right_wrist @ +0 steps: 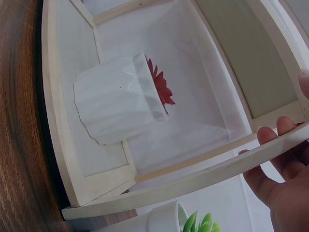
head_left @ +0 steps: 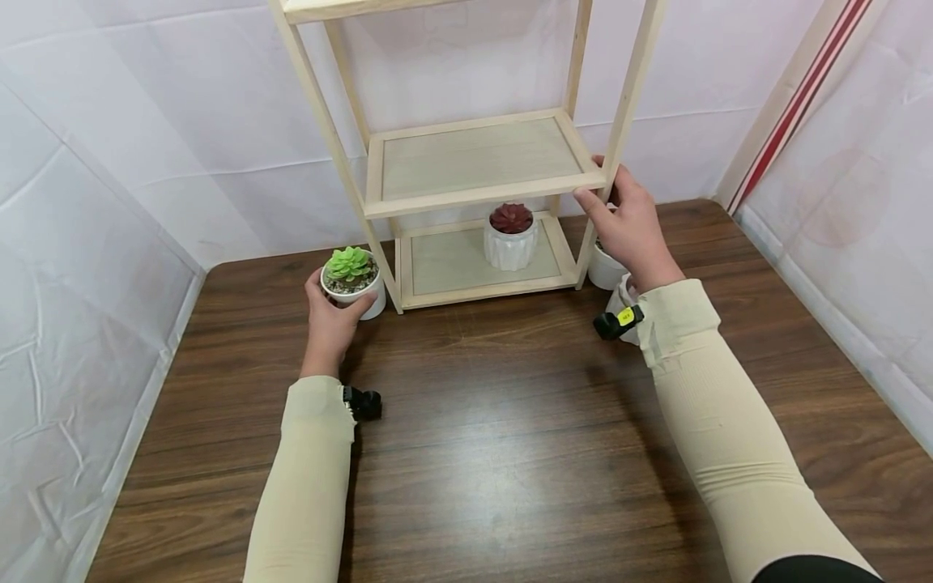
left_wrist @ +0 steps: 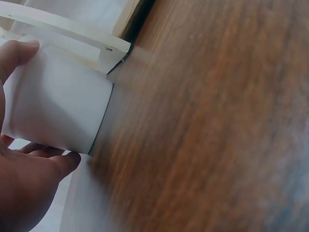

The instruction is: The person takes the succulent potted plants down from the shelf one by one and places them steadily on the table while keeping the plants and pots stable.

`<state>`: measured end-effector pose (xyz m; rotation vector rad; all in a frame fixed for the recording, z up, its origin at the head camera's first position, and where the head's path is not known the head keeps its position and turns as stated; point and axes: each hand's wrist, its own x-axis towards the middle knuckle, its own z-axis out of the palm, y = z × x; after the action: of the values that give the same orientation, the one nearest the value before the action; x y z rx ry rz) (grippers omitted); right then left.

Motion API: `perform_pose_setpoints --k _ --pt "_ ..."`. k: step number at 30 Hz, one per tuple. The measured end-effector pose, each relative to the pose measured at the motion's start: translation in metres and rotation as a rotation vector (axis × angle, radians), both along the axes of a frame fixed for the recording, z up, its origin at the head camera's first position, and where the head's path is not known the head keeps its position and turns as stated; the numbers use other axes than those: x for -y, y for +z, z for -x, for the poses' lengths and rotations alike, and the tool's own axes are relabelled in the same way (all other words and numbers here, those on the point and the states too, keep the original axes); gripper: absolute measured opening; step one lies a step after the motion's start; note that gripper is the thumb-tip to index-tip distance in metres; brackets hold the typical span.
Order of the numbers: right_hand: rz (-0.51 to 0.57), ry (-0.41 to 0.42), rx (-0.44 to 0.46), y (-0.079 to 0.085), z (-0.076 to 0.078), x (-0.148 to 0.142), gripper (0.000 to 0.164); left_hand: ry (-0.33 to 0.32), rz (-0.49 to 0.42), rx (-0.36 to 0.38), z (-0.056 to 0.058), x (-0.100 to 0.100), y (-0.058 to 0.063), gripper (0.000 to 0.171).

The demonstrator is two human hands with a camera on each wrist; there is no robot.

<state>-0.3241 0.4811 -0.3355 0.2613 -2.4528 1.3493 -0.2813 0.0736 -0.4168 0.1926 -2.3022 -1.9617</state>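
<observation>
My left hand (head_left: 325,328) holds a small white pot with a green succulent (head_left: 348,264), thumb on one side and fingers round the other. This pot is beside the left front leg of a wooden shelf rack (head_left: 474,158); in the left wrist view the pot's base (left_wrist: 99,121) is at the tabletop. My right hand (head_left: 637,231) grips the rack's right front upright at the middle shelf, the fingertips (right_wrist: 266,135) curled over the wood. On the bottom shelf stands a ribbed white pot (head_left: 510,249) with a dark red succulent (head_left: 511,218).
Right of the rack, a white pot (head_left: 607,271) stands partly hidden by my right hand. Another white pot (head_left: 619,298) is mostly behind my right wrist. The brown wooden table (head_left: 466,453) extends in front, with white sheeting (head_left: 109,162) around its back and sides.
</observation>
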Motion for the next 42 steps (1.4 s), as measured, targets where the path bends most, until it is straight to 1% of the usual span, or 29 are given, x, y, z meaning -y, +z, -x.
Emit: perform_pose_setpoints --k 1,3,5,10,12,15,21,26,33,37,42 --pt "-0.002 -0.001 -0.001 0.000 0.000 0.000 0.060 -0.001 0.002 0.003 -0.002 -0.001 0.003 0.090" --pt "-0.005 -0.003 -0.003 0.000 0.000 0.000 0.060 -0.002 0.006 0.003 -0.004 -0.002 0.005 0.089" --pt "-0.005 -0.004 -0.007 -0.001 0.000 0.000 0.060 -0.003 0.005 0.002 -0.001 0.000 0.000 0.090" --pt "-0.012 -0.005 -0.007 -0.001 0.001 0.000 0.060 0.006 0.011 -0.008 0.010 0.005 -0.017 0.092" --pt "-0.014 -0.007 -0.004 -0.001 0.001 -0.001 0.061 0.012 0.035 -0.010 0.011 0.006 -0.021 0.094" --pt "-0.013 -0.006 -0.003 -0.001 0.001 -0.001 0.060 0.024 0.079 0.001 0.011 0.006 -0.022 0.099" --pt "-0.010 -0.004 -0.004 -0.001 0.001 -0.001 0.060 0.039 0.137 0.037 0.008 0.005 -0.019 0.109" --pt "-0.012 -0.005 0.003 -0.001 0.002 -0.001 0.060 0.042 0.170 0.062 0.006 0.005 -0.018 0.110" --pt "-0.010 -0.004 -0.002 0.000 0.001 -0.001 0.060 0.041 0.211 0.071 -0.003 0.003 -0.017 0.112" --pt "-0.007 -0.004 -0.002 0.000 0.000 0.000 0.059 0.038 0.206 0.063 -0.007 0.002 -0.018 0.112" --pt "-0.007 -0.008 0.004 0.000 0.000 0.000 0.059 0.032 0.167 0.043 -0.013 0.001 -0.019 0.110"
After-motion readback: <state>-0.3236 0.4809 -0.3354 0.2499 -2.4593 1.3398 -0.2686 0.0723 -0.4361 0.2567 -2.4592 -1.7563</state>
